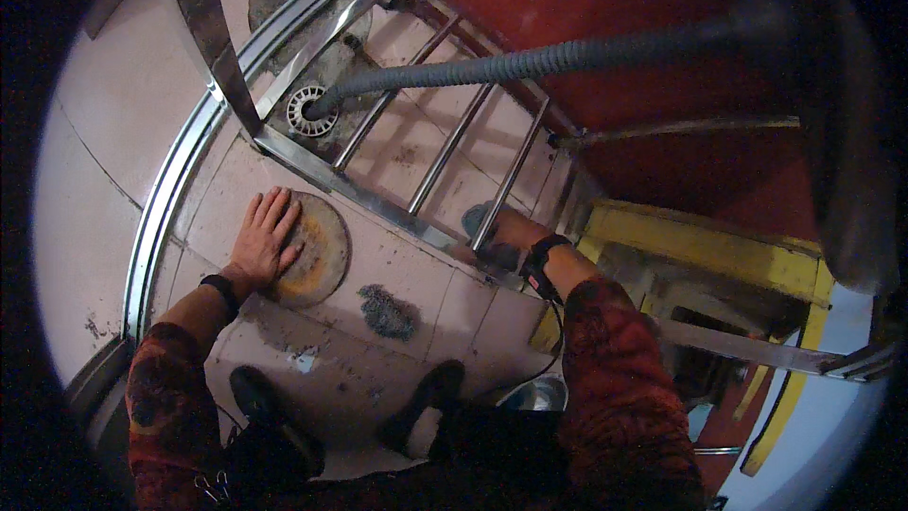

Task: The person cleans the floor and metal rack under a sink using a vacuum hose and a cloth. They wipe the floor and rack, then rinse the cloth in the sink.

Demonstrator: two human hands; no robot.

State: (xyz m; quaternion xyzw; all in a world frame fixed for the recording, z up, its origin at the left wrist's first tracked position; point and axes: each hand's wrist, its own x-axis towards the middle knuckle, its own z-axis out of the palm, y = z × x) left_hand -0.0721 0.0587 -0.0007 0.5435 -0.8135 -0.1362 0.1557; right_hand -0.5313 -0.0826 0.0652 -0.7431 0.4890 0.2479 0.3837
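Note:
My left hand point(264, 238) lies flat, fingers together, on a round stained disc point(320, 255) that rests on the tiled floor. Its brown and orange surface does not settle the material. Farther right, my right hand point(514, 227) reaches in under the bars of a low metal rack point(418, 226). It presses a grey-green pad point(474, 220), perhaps a scouring pad, to the floor tiles; one bar and the rack's rail partly hide hand and pad. Between my hands, a dark grey-green fibrous patch point(389, 312) lies on the floor, either a scrubber or dirt.
A grey corrugated hose point(482, 69) runs into a round floor drain point(312, 111) beyond the rack. A metal track point(170, 191) curves along the left. Red panels point(603, 0) stand behind; a yellow frame point(699, 241) is at right. A shiny metal bowl point(537, 395) sits by my right arm.

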